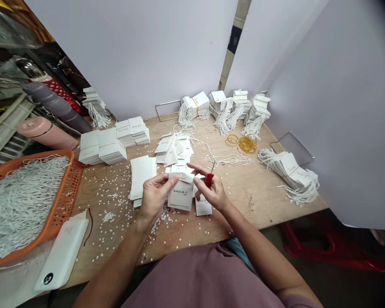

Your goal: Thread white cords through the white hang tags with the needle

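Note:
My left hand [155, 193] is closed on a small stack of white paper tags [181, 193] printed "SHUI.B.Y", held just above the wooden table [259, 188]. My right hand [210, 191] grips a red-handled tool [209, 179] whose thin metal tip points up and away, right beside the tags' top edge. More loose tags [175, 149] lie scattered just beyond the hands, and one tag [203, 207] lies under the right hand. Loose white strings [231, 159] lie to the right of them.
An orange basket [66, 188] of white strings sits at the left. Tag stacks [114, 143] stand at back left; strung bundles [231, 109] line the back wall and another bundle [291, 173] lies at right. Rubber bands [244, 143], a white power bank [62, 254] and paper punch dots litter the table.

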`<state>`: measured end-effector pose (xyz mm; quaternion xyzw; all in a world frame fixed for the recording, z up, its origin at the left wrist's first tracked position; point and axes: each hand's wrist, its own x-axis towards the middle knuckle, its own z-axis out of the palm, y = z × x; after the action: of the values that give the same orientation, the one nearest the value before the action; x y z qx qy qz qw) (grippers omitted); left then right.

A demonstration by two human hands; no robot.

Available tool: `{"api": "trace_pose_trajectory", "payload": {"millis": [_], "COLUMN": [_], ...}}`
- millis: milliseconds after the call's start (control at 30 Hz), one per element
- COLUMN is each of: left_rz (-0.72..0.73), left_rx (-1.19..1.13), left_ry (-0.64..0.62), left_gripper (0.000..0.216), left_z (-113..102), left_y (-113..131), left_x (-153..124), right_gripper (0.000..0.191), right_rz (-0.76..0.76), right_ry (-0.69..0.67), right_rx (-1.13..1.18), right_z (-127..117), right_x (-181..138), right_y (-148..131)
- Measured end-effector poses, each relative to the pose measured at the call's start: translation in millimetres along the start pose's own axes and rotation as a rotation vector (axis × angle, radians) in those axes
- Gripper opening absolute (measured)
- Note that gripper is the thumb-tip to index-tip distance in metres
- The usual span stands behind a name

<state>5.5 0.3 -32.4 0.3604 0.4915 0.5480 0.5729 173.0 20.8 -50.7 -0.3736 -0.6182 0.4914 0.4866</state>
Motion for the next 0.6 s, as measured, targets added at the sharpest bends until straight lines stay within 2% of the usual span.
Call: {"api": "trace_pose_trajectory", "payload": {"millis": [100,233,300,367,467,600], "left_rz": [0.090,0.141,0.087,0.045,0.034,0.049], "left_rx": [0.065,0.018,0.022,0.031,0.037,0.081], "left_ry": [0.032,0.150,0.122,0.086,0.047,-0.027], "left_gripper": [0.019,0.019,0.021,0.022,0.023,0.024], "left_z": [-0.4,-6.4,-6.7,-2.6,8.1,21.4], "left_y": [-1.1,3.3,2.6,-0.8,-6.8,-11.3], "left_x": [-1.0,1.4,2.1,2.0,2.5,4.4], "right_gripper": [0.031,0.041,0.042,0.038,0.026,0.019], "right_rz": [0.111,0.171,0.129,0.063,-0.043,-0.190], "right_ry": [0.053,0.250,0.259,0.249,0.250,0.234], "right_rx": [-0.005,0.148,0.178,0.138,0.003,-0.148], "right_z": [-3.6,-31.4,-42.7,-44.1,-32.0,-19.8], "right_x": [-0.2,3.6,1.1,-5.9,-19.7,-31.6], "right_y": [4.2,4.8,-3.5,-14.0,-20.8,-7.9]}}
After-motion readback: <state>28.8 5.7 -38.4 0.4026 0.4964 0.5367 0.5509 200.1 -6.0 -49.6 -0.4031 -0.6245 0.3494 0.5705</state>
